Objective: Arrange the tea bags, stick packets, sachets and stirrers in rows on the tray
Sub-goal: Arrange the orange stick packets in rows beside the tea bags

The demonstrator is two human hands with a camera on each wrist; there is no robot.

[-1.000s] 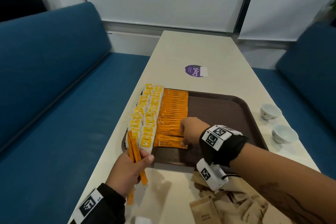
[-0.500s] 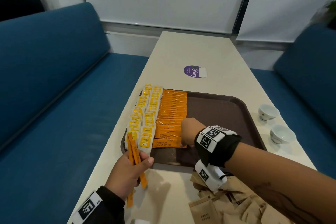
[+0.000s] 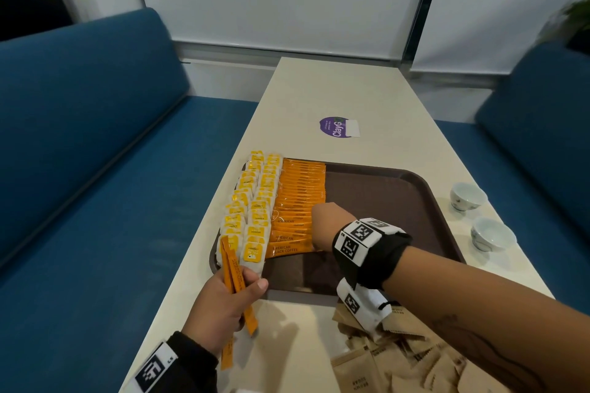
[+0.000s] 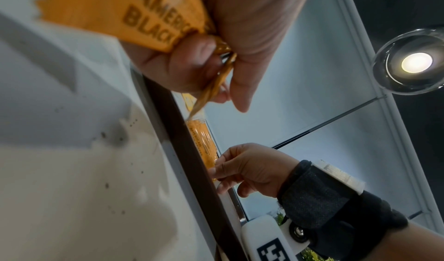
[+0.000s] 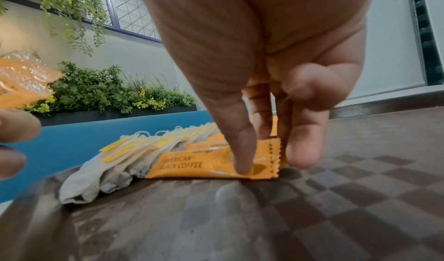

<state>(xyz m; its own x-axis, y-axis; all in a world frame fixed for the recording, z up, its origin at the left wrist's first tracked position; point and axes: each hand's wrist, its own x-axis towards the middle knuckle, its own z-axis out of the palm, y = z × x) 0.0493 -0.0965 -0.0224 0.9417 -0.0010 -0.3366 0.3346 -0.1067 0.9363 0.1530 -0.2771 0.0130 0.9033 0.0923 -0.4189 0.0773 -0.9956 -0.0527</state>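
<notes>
A brown tray (image 3: 383, 201) lies on the pale table. Two rows of yellow-tagged tea bags (image 3: 252, 210) fill its left edge. Beside them runs a row of orange stick packets (image 3: 298, 198). My right hand (image 3: 316, 233) is at the near end of that row. Its fingers point straight down, and one fingertip presses on the front stick packet (image 5: 192, 165), which lies flat on the tray. My left hand (image 3: 245, 284) hovers at the tray's near left corner and grips a small bundle of orange stick packets (image 3: 234, 271) upright.
A loose heap of brown paper sachets (image 3: 399, 360) lies on the table near me, under my right forearm. Two small white cups (image 3: 467, 196) stand right of the tray. A purple sticker (image 3: 338, 127) is beyond it. Blue sofas flank the table.
My right hand has shifted slightly left, staying on the front orange packet, which now lies straighter in the row. The left hand keeps its bundle in place.
</notes>
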